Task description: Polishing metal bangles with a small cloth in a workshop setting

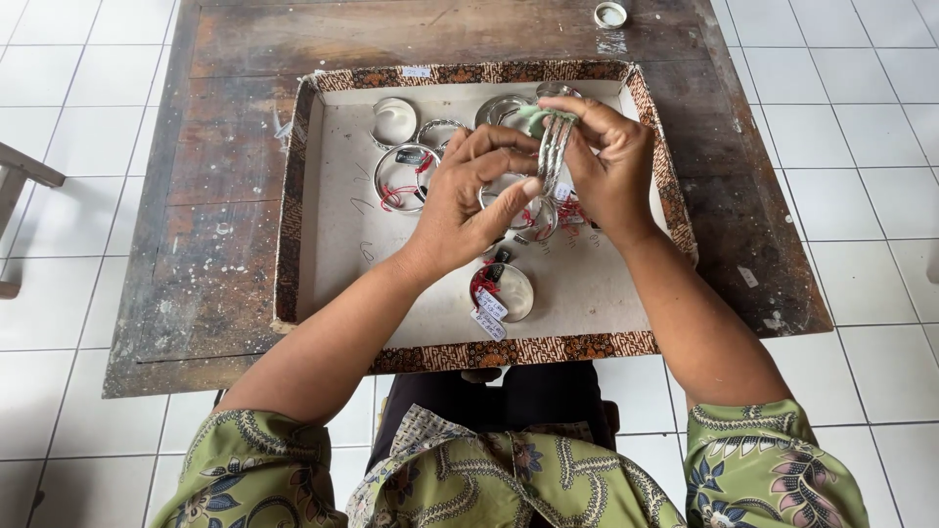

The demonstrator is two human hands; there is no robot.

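Note:
My right hand (611, 166) pinches a small stack of silver bangles (556, 147) upright, together with a bit of pale green cloth (533, 117), above the tray. My left hand (474, 200) meets it from the left, with the thumb touching the lower edge of the stack and the fingers curled beside it. Below the hands lie more silver bangles (403, 176) with red threads and small paper tags, and one wide bangle (509, 290) with tags near the tray's front.
A shallow tray (333, 284) with a patterned brown border and a pale lining sits on a worn dark wooden table (225, 196). A small round lid (610, 14) rests at the table's far edge. White floor tiles surround the table.

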